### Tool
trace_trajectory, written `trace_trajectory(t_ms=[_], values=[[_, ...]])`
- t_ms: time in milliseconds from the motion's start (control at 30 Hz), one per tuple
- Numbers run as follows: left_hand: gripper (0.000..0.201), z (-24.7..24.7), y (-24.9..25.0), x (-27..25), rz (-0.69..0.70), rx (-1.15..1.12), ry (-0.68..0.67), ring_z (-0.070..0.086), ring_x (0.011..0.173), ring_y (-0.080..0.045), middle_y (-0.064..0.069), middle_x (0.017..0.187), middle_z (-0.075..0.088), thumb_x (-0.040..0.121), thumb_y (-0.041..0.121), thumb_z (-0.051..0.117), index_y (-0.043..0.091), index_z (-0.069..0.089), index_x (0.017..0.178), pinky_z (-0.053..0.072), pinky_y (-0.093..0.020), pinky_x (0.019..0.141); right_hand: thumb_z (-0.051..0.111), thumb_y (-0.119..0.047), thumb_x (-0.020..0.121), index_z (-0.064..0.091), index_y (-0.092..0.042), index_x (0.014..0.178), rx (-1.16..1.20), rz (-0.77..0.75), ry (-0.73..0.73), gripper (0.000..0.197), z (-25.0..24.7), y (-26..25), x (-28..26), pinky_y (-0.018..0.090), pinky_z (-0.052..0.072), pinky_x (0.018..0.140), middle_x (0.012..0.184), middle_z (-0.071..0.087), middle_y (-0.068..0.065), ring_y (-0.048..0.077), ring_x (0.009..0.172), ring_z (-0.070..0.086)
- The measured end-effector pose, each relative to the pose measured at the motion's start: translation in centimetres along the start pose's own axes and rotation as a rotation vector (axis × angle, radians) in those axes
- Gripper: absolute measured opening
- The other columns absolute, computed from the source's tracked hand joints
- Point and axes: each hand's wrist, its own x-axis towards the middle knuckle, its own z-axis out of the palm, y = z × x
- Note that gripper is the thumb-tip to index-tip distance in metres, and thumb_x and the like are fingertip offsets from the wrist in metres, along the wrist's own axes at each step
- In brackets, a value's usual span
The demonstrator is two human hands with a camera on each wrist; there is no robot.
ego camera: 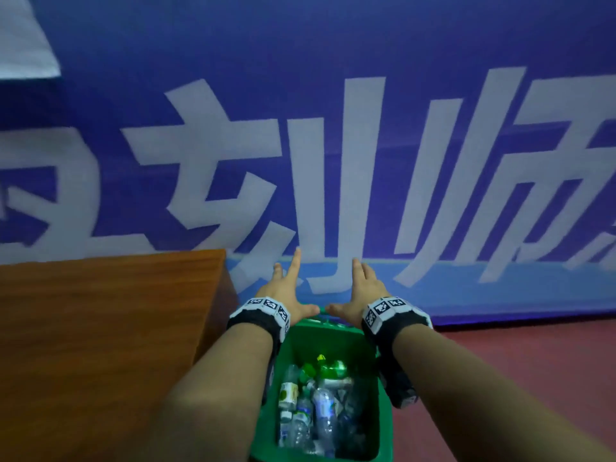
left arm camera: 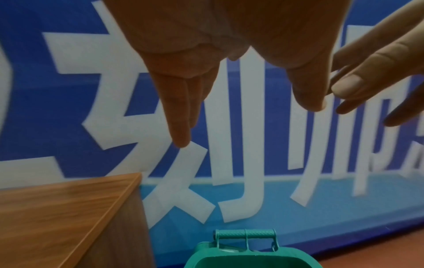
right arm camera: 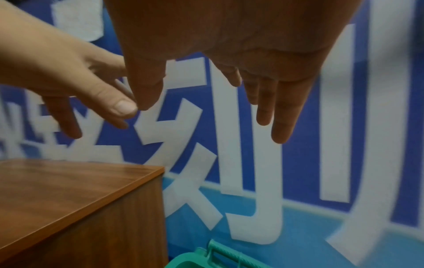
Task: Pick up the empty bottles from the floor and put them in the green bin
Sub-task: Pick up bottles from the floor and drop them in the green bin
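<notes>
Two bare hands stretch forward, palms down, fingers straight and spread, holding nothing. The left hand (ego camera: 286,289) and right hand (ego camera: 359,291) hover side by side, thumbs nearly touching, above the far rim of an open green bin (ego camera: 335,338). Below the wrists, empty plastic bottles (ego camera: 313,408) lie heaped inside, mostly lengthwise toward the person. A wooden cabinet (ego camera: 100,328) stands left of the left hand.
</notes>
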Motion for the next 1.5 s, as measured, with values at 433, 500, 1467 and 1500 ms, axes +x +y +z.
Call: trace_trajectory(t_ms=[433, 500, 1467, 1500], values=[[0.116, -5.5, -11.4, -23.5, -0.592, -0.169, 0.394, 0.05, 0.13, -0.034, -0.002, 0.163, -0.005, 0.078, 0.055, 0.072, 0.059, -0.028, 0.137, 0.052, -0.038, 0.085, 0.065, -0.06, 0.082, -0.009, -0.024, 0.156, -0.222, -0.584, -0.157, 0.111, 3.1, -16.7, -9.5, 0.047, 0.029, 0.116, 0.164, -0.005, 0.003, 0.032, 0.146, 0.02], [0.117, -5.3, -14.7, -31.1, -0.724, -0.176, 0.473, 0.047, 0.132, -0.035, -0.003, 0.163, -0.004, 0.076, 0.058, 0.072, 0.059, -0.027, 0.137, 0.05, -0.041, 0.094, 0.064, -0.061, 0.082, -0.009, -0.025, 0.156, -0.269, -0.692, -0.181, 0.11, 5.7, -21.5, -14.2, 0.046, 0.028, 0.116, 0.164, -0.005, 0.001, 0.032, 0.146, 0.02], [0.121, 21.0, -25.8, -126.9, -2.333, -0.485, 0.68, 0.055, 0.124, -0.034, -0.008, 0.163, -0.007, 0.078, 0.055, 0.072, 0.049, -0.031, 0.141, 0.054, -0.047, 0.09, 0.063, -0.054, 0.086, -0.003, -0.025, 0.156, -0.511, -2.132, -0.869, 0.101, 47.4, -48.2, -108.1, 0.046, 0.032, 0.112, 0.164, -0.002, -0.002, 0.032, 0.147, 0.016], [0.12, 20.8, -27.6, -128.5, -2.346, -0.493, 0.688, 0.054, 0.125, -0.033, -0.008, 0.163, -0.007, 0.079, 0.054, 0.071, 0.048, -0.031, 0.142, 0.053, -0.046, 0.09, 0.064, -0.054, 0.086, -0.002, -0.025, 0.156, -0.506, -2.134, -0.873, 0.101, 48.9, -50.2, -109.6, 0.046, 0.032, 0.113, 0.164, -0.002, -0.001, 0.032, 0.147, 0.017]])
